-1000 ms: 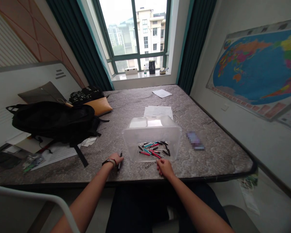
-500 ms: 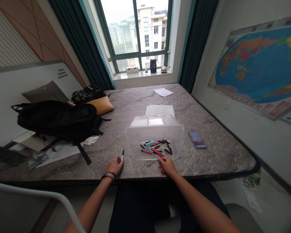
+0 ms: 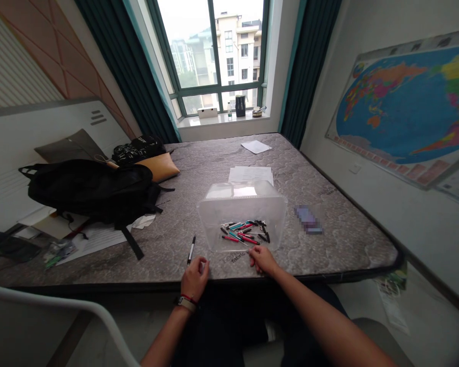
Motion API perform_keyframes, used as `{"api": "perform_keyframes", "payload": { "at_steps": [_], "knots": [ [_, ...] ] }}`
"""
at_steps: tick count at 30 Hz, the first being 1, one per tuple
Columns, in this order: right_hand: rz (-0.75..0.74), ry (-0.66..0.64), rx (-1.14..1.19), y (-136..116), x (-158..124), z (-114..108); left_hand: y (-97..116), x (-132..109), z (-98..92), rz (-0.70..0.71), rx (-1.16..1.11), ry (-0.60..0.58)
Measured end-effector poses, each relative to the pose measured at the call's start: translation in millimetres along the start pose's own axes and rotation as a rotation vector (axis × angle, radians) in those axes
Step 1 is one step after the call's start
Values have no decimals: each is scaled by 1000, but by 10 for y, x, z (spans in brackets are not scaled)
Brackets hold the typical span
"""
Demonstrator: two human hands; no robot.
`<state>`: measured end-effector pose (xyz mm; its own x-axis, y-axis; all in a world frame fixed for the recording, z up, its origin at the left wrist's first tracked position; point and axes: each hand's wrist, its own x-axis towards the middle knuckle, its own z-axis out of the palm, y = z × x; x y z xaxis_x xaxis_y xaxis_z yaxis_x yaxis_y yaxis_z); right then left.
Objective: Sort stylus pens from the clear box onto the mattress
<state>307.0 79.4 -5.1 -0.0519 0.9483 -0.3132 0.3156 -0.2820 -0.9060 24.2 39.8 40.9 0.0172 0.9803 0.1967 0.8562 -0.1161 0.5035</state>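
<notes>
A clear plastic bin (image 3: 214, 214) stands on the grey mattress (image 3: 199, 168) and holds several coloured pens (image 3: 245, 233). A black pen (image 3: 191, 250) lies on the mattress just left of the bin. My left hand (image 3: 194, 279) sits right below that pen's near end, fingers curled, with a small pale thing at the fingertips that I cannot make out. My right hand (image 3: 263, 260) rests on the mattress edge against the bin's front wall. Its fingers are bent down, and whatever is under them is hidden.
A black backpack (image 3: 92, 188) and a tan pouch (image 3: 158, 167) lie at the left, with papers (image 3: 95, 238) beneath. More sheets (image 3: 251, 175) lie behind the bin. A blurred object (image 3: 308, 220) lies right of it. A white chair frame (image 3: 61, 306) curves at the lower left.
My left hand has drawn back toward me and to the right. The black pen it held now lies on the mattress. My right hand has stayed put.
</notes>
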Motion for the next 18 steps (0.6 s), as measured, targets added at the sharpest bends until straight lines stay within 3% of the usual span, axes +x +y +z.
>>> {"api": "perform_keyframes", "payload": {
  "at_steps": [3, 6, 11, 18],
  "knots": [
    [-293, 2, -574, -82, -106, -110, 254, -19, 102, 212, -97, -210],
    [-516, -30, -965, -121, -221, -198, 453, 99, 195, 326, -100, -289],
    [-520, 45, -1070, -76, -293, -193, 668, 404, 388, 387, -28, -266],
    [-550, 62, -992, -17, -237, -200, 785, 759, 656, 391, 77, -192]
  ]
}}
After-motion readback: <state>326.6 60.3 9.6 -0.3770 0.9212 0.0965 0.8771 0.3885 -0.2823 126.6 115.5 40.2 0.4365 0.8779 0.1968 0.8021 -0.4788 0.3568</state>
